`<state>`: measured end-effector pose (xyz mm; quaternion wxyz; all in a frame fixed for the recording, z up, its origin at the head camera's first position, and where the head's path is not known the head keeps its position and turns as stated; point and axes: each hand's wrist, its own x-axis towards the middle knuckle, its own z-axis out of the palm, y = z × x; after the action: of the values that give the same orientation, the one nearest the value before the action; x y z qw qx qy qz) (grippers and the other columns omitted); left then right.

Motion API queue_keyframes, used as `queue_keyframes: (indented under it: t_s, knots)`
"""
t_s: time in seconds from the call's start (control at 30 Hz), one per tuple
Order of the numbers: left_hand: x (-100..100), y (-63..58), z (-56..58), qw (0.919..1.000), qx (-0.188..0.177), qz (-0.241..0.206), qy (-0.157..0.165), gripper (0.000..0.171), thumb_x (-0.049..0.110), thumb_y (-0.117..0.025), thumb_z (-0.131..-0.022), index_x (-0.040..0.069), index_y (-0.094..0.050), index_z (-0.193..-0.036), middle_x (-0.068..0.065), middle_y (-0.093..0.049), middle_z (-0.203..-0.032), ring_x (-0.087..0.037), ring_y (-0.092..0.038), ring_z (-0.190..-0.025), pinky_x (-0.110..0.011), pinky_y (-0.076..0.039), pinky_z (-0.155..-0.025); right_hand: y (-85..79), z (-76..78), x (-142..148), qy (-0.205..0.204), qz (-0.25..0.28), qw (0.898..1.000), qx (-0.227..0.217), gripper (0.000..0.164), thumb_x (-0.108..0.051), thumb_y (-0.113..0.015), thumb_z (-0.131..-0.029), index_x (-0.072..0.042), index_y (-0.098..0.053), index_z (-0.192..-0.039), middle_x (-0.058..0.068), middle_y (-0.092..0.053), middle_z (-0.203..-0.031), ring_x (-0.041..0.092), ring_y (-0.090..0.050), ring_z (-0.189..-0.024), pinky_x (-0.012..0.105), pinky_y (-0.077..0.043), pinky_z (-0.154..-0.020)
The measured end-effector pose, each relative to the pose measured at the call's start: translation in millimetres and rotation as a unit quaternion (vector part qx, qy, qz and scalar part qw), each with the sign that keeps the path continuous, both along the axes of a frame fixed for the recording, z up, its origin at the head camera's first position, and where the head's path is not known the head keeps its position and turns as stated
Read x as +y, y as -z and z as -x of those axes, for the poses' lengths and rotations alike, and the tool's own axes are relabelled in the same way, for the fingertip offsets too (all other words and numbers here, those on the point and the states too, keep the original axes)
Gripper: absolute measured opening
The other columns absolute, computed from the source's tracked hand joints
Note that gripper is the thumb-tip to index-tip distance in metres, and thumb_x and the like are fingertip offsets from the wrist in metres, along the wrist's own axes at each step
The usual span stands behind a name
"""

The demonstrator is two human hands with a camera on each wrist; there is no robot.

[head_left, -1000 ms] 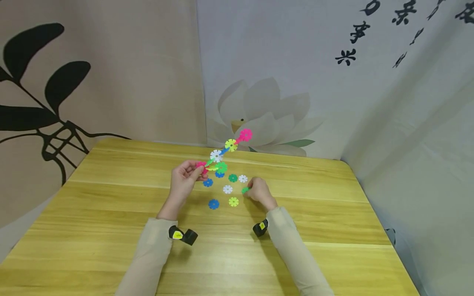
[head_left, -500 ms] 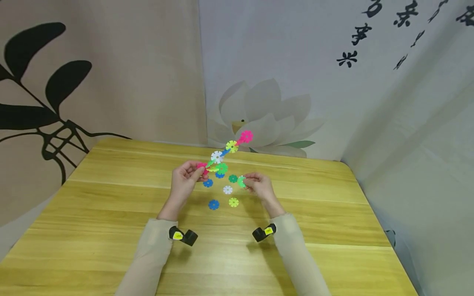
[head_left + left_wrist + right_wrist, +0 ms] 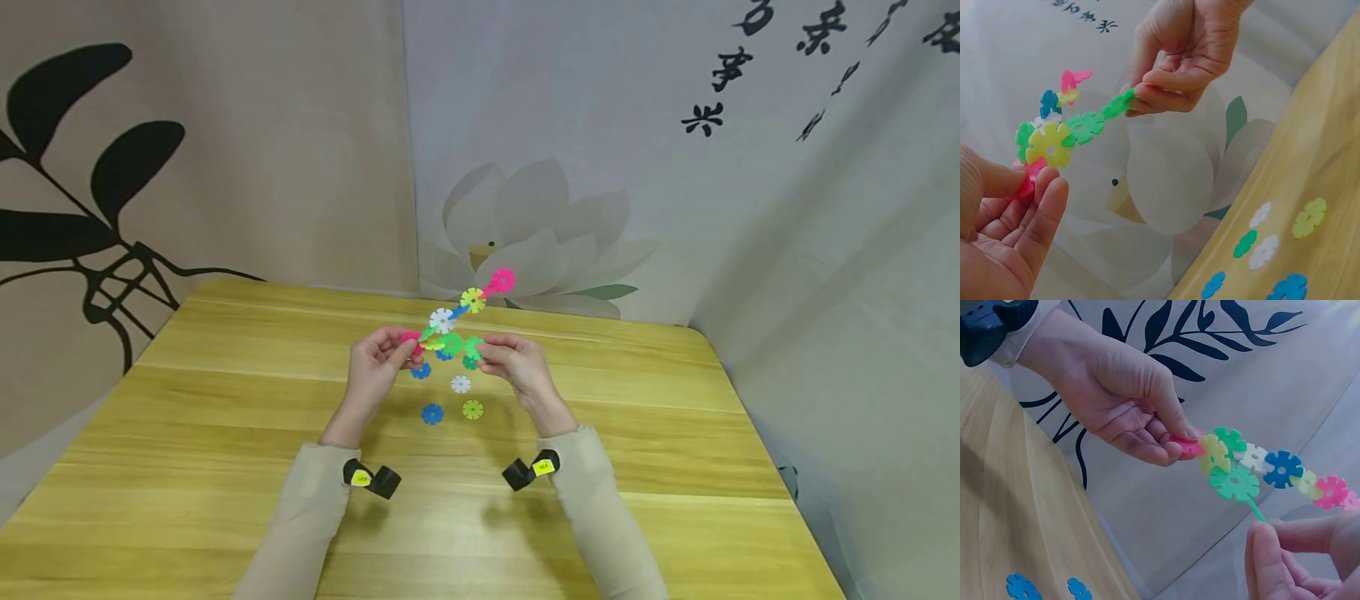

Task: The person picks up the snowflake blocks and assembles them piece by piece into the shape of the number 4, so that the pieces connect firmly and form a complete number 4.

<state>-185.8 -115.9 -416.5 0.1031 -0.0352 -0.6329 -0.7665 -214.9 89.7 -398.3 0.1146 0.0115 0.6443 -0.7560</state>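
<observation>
My left hand (image 3: 375, 358) pinches a pink notched plastic disc at the near end of a chain of interlocking snowflake discs. From there, one line climbs away through green, a white disc (image 3: 442, 321), blue and a yellow disc (image 3: 473, 301) to pink ones at the far end. A yellow disc (image 3: 1050, 145) also leaves the held end and bears a light green disc (image 3: 1234, 482). Between thumb and fingers, my right hand (image 3: 521, 371) pinches another green disc (image 3: 1117, 104), its edge right at the light green disc's rim. The chain is held above the table.
Loose discs lie on the wooden table (image 3: 637, 500): a blue disc (image 3: 432, 414), a yellow-green disc (image 3: 473, 409), a white disc (image 3: 461, 384), a dark green disc (image 3: 1245, 244) and others. A printed curtain (image 3: 322, 150) hangs behind the table.
My right hand has lifted the green disc from the table and brought it up and left to the chain's light green disc. The left hand has stayed nearly still.
</observation>
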Motion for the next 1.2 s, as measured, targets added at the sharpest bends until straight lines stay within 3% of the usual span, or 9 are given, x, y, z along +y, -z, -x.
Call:
queue_keyframes:
  t_s: [0.47,0.83,1.2]
  knots:
    - [0,0.9,-0.4,0.9999,0.016,0.006,0.003,0.013,-0.010,-0.056,-0.088,-0.018,-0.054,-0.098,0.002,-0.064,-0.073,-0.008,-0.063,-0.064,-0.023,-0.058,-0.063,-6.6,3.9,-1,-0.045,0.058,0.995,-0.074,0.023,0.004,-0.054,-0.090,0.012,-0.051,-0.110,0.003,-0.059,-0.073,0.008,-0.060,-0.061,0.013,-0.053,-0.058]
    - [1,0.7,-1.7,0.9997,0.021,0.008,0.003,0.014,-0.009,-0.057,-0.088,-0.017,-0.054,-0.099,0.003,-0.063,-0.073,-0.009,-0.063,-0.065,-0.024,-0.058,-0.064,-9.5,1.1,2,-0.047,0.057,0.994,-0.076,0.025,0.003,-0.054,-0.090,0.012,-0.049,-0.113,0.004,-0.058,-0.073,0.009,-0.060,-0.060,0.013,-0.053,-0.058]
    - [0,-1.4,-2.1,0.9996,0.019,0.018,0.007,0.014,-0.008,-0.056,-0.089,-0.016,-0.055,-0.101,0.004,-0.063,-0.077,-0.008,-0.063,-0.067,-0.024,-0.058,-0.065,-11.9,7.5,5,-0.086,0.052,0.991,-0.094,0.015,0.006,-0.052,-0.090,0.007,-0.050,-0.105,0.004,-0.059,-0.072,0.008,-0.060,-0.059,0.013,-0.053,-0.057]
